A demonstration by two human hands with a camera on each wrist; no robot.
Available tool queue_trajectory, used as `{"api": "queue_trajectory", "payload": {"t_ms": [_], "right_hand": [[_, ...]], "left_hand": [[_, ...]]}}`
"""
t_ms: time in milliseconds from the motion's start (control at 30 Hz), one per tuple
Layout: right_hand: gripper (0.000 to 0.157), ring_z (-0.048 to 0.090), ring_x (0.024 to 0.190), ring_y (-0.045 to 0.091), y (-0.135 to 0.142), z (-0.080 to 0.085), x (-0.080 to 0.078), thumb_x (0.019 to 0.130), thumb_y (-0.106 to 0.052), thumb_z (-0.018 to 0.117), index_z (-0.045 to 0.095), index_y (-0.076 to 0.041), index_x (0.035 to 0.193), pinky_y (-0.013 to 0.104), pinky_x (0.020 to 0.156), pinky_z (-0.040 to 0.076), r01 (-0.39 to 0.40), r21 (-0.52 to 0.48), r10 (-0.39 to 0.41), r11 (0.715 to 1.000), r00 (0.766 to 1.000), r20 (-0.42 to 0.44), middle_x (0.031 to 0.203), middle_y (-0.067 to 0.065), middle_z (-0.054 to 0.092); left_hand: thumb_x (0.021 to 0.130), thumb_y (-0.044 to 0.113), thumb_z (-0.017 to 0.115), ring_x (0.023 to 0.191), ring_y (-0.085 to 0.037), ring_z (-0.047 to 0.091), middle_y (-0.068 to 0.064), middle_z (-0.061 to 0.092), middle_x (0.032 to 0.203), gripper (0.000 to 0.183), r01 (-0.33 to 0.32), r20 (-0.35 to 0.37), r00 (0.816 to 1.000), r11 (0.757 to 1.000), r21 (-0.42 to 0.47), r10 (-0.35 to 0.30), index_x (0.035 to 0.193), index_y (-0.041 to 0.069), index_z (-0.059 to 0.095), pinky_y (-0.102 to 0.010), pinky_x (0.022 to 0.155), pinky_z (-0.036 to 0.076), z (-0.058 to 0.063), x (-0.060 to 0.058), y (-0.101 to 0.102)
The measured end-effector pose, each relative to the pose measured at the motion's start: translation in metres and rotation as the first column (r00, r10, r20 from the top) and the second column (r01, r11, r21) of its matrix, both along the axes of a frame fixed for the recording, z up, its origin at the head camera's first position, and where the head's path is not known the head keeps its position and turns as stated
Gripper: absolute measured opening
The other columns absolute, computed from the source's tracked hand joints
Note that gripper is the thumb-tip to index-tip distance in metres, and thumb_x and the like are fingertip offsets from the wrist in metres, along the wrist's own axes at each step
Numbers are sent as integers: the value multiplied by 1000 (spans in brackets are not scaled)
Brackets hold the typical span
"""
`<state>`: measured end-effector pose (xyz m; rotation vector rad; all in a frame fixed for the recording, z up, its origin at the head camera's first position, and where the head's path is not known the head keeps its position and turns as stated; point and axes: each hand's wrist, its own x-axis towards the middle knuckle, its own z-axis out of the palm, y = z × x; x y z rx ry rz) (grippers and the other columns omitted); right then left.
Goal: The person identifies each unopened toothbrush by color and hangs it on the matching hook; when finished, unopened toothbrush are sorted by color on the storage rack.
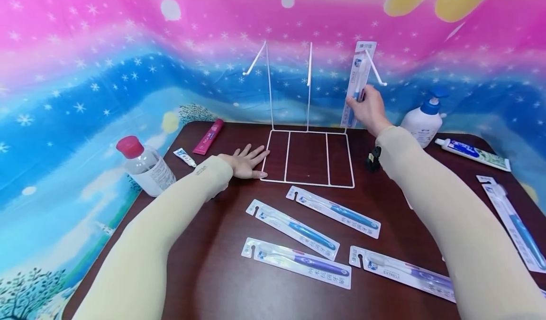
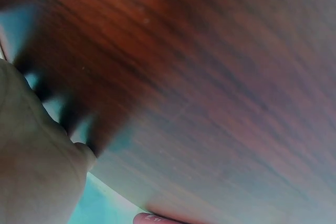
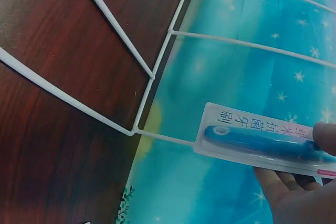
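Observation:
My right hand (image 1: 372, 110) pinches a packaged toothbrush (image 1: 357, 80) with a blue handle, upright at the right hook of a white wire display rack (image 1: 307, 183). The hook crosses the top of the pack; I cannot tell whether it passes through the hanging hole. In the right wrist view, thumb and fingers grip the pack (image 3: 262, 142) by its edges. My left hand (image 1: 248, 162) lies with spread fingers on the table, touching the left side of the rack's base. The left wrist view shows part of that hand (image 2: 39, 150) against blurred wood.
Several packaged toothbrushes lie before the rack, among them a purple one (image 1: 298, 263) and a blue one (image 1: 334, 211). Left stand a red-capped bottle (image 1: 149, 168), a pink tube (image 1: 209, 136) and a small tube (image 1: 185, 157). Right are a pump bottle (image 1: 422, 123) and a toothpaste tube (image 1: 473, 154).

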<state>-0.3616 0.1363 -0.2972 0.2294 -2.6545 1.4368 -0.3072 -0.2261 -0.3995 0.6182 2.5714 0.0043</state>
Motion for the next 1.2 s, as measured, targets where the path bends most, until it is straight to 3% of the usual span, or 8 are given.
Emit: {"api": "queue_trajectory", "payload": {"t_ms": [133, 333, 600, 767, 900, 1000, 1067, 1200], "right_hand": [[55, 53, 112, 33, 2, 0, -3, 93, -30, 52, 35, -10, 141, 48, 88, 44, 3, 4, -3, 1000, 1000, 3, 130, 16, 49], [55, 55, 110, 31, 5, 3, -3, 92, -32, 55, 38, -9, 139, 47, 86, 45, 11, 19, -11, 1000, 1000, 6, 128, 16, 52], [61, 53, 112, 31, 11, 7, -2, 89, -39, 57, 36, -7, 137, 46, 89, 43, 2, 54, -6, 999, 997, 72, 129, 16, 50], [69, 51, 111, 28, 27, 10, 5, 86, -47, 58, 35, -9, 138, 44, 88, 42, 10, 81, -19, 997, 995, 103, 126, 15, 50], [75, 47, 112, 34, 53, 7, 19, 86, -52, 53, 30, -8, 142, 49, 89, 40, -8, 162, -18, 987, 987, 159, 130, 19, 45], [76, 44, 113, 41, 76, -4, 31, 88, -52, 51, 31, -1, 141, 54, 89, 39, -63, 300, -9, 952, 972, 235, 131, 27, 41], [76, 45, 109, 44, 90, -16, 40, 88, -50, 52, 35, 7, 136, 56, 86, 39, -120, 415, -6, 902, 957, 289, 126, 32, 42], [70, 54, 86, 39, 109, -44, 55, 86, -49, 57, 49, 14, 116, 47, 69, 45, -225, 576, -24, 786, 920, 392, 100, 29, 55]], "left_hand": [[84, 71, 32, 136, -34, -13, 4, -14, 152, 85, -6, -4, 1000, 999, -36, 6, 147, 30, -7, -53, 106, 0, 2, 2, 2], [80, 76, 31, 135, -32, -17, 6, -16, 152, 88, -10, 2, 1000, 1000, -11, 10, 146, 34, -9, -54, 105, -3, -6, -5, -2], [76, 81, 28, 135, -29, -20, 10, -18, 151, 90, -13, 2, 1000, 1000, -8, 13, 144, 38, -12, -53, 106, -3, -15, -10, -6], [77, 79, 27, 135, -29, -19, 10, -20, 150, 88, -15, 0, 1000, 999, -38, 15, 143, 38, -14, -52, 106, -2, -13, -11, -5], [82, 74, 28, 136, -31, -17, 8, -19, 151, 84, -5, -14, 1000, 998, -60, 4, 145, 35, -13, -52, 106, -1, -4, -8, -2], [85, 70, 30, 136, -34, -14, 4, -15, 152, 83, 10, -24, 1000, 999, -42, -11, 147, 30, -9, -54, 106, 0, 3, -2, 2], [86, 69, 32, 136, -36, -14, 1, -13, 153, 84, 18, -19, 1000, 1000, -11, -18, 148, 29, -7, -56, 105, 0, 3, -1, 3], [84, 71, 34, 135, -37, -17, -1, -13, 153, 87, 6, 7, 1000, 1000, 16, -6, 148, 29, -8, -59, 103, -4, -4, -3, -2]]}}
